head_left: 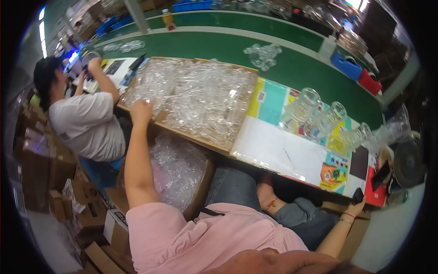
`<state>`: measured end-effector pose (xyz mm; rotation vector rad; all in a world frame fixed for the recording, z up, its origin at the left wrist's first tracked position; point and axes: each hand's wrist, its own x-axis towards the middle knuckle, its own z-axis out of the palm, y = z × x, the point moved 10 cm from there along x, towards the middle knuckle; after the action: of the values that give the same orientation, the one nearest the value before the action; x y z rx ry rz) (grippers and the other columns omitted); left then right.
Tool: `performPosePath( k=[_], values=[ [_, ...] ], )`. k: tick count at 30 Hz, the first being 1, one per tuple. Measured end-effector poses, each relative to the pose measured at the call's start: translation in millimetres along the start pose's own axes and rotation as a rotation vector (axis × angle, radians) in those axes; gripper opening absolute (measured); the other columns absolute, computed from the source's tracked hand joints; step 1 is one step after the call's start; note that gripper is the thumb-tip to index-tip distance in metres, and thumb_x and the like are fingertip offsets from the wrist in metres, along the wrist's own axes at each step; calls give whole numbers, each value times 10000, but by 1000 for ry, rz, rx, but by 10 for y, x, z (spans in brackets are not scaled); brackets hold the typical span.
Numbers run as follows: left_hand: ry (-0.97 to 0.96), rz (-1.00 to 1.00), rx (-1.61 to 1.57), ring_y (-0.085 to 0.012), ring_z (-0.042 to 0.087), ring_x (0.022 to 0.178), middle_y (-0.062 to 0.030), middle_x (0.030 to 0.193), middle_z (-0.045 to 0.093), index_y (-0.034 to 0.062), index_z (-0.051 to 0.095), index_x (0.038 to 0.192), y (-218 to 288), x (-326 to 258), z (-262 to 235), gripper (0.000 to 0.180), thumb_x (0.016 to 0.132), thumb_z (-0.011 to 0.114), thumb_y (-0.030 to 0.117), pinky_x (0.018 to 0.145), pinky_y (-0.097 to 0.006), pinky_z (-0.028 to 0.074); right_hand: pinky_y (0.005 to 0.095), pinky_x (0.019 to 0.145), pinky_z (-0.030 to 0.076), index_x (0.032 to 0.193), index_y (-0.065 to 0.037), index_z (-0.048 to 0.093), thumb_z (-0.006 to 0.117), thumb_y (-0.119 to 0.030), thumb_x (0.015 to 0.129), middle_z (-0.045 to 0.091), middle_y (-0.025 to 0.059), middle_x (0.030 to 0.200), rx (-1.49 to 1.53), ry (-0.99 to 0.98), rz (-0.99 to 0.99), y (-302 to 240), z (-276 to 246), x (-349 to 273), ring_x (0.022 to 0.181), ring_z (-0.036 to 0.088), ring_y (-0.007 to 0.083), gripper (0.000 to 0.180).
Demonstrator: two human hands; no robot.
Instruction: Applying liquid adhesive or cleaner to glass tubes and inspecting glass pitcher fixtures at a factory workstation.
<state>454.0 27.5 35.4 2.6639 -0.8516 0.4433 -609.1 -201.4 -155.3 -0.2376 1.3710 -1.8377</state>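
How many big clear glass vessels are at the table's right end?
4, in a row from left to right: first vessel, second vessel, third vessel, rightmost vessel. Overlapping glass may hide more.

there is room to pass over the white panel (273, 146), with glass vessels (302, 108) behind and a cardboard tray (196, 138) at left.

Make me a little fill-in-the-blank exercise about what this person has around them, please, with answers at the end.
1. The left hand is at the tray of clear pieces, which is made of ____.
2. The person whose right hand holds a small dark object wears a ____ shirt.
3. Beside the red bin is a ____ bin.
4. The workbench top is coloured ____.

Missing words: cardboard; pink; blue; green.
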Motion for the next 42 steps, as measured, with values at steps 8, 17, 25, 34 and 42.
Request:
performPosePath(
  k=[8,17,25,34,42],
  values=[
    [-125,-143,-1195,-83,492,666,-27,860,551,31,524,1075,570,-776,-571,255,898,517,214,594,-208,408,306,797,477,954,53,588,608,-128,829,604,117,989,27,-26,-485,-799,604,-1252,856,589,196,221],
    [-828,146,-1629,-123,552,747,-142,1037,569,-4,478,1021,2858,-2372,-457,217,817,544,-40,662,-231,479,350,883,429,1063,-6,446,645,-74,775,581,134,1027,-347,-785,-645,-403,2164,-2986,947,559,205,357],
    [-1037,172,-1731,-146,576,794,-156,1073,564,-18,484,1076,3702,-3005,-316,282,808,574,-11,722,-268,510,281,767,467,1005,-10,530,724,-70,685,634,103,906,-645,-951,-530,499,2532,-2938,870,611,181,380],
    [-986,188,-1709,-140,583,829,-135,1054,564,-25,485,1068,3754,-3096,-361,305,787,600,-50,762,-256,497,319,792,446,1120,-12,427,701,-144,725,588,153,944,-743,-950,-520,275,2405,-3163,883,589,255,499],
    [-1015,148,-1763,-184,573,943,-163,1079,555,-19,468,1068,3910,-3195,-442,299,795,586,-54,832,-300,499,291,755,465,1128,8,438,706,-52,708,578,126,1000,-785,-1273,-516,-94,2188,-3428,867,584,155,501]
  ],
)
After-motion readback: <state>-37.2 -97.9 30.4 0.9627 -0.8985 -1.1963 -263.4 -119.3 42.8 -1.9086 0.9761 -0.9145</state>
